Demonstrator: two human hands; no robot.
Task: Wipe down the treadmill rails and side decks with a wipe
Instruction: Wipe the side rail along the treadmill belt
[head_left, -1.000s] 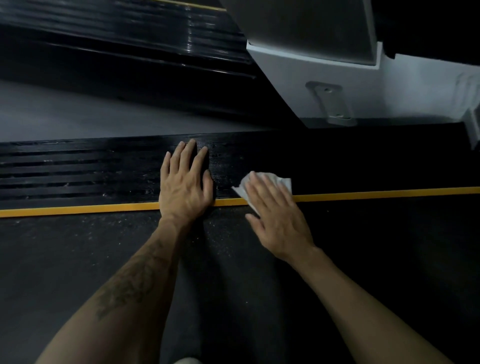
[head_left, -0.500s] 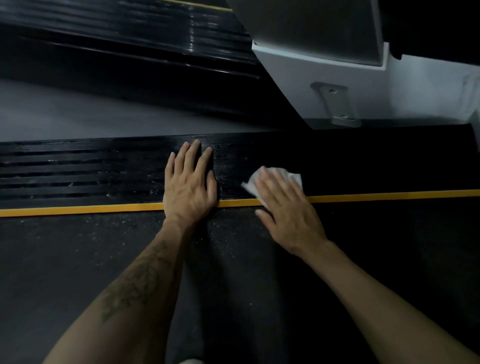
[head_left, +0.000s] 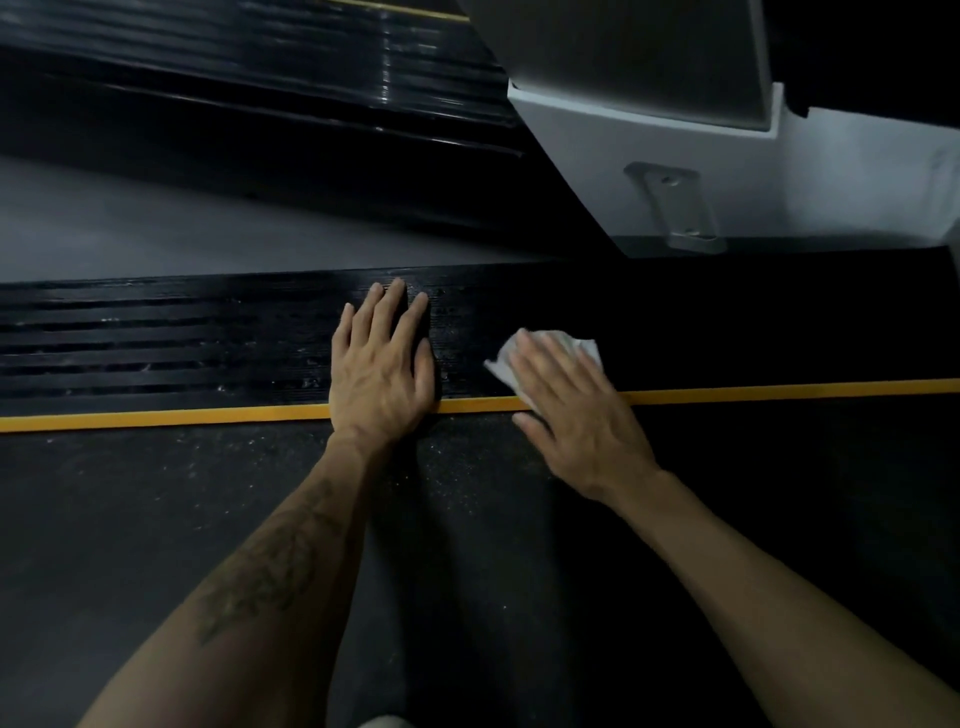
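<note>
Two flat hands on a ribbed black treadmill side deck, one pressing a white wipe.

The side deck (head_left: 218, 343) is a long black strip with lengthwise grooves, glossy and flecked with pale specks, bordered on the near edge by a smooth yellow stripe (head_left: 208, 415). Nearer the person lies the matte, finely grained running belt (head_left: 156, 519), dusted with light particles. The left hand (head_left: 382, 371) rests palm-down on the deck, fingers straight and close together, its heel over the stripe. The right hand (head_left: 576, 415) lies flat with fingers extended, pressing a crumpled white wipe (head_left: 524, 364) onto the deck just beside the left hand; the wipe's creased edges show past the fingertips. A smooth white moulded upright base (head_left: 597, 171) with a grey bracket plate (head_left: 675, 208) stands beyond the deck.
</note>
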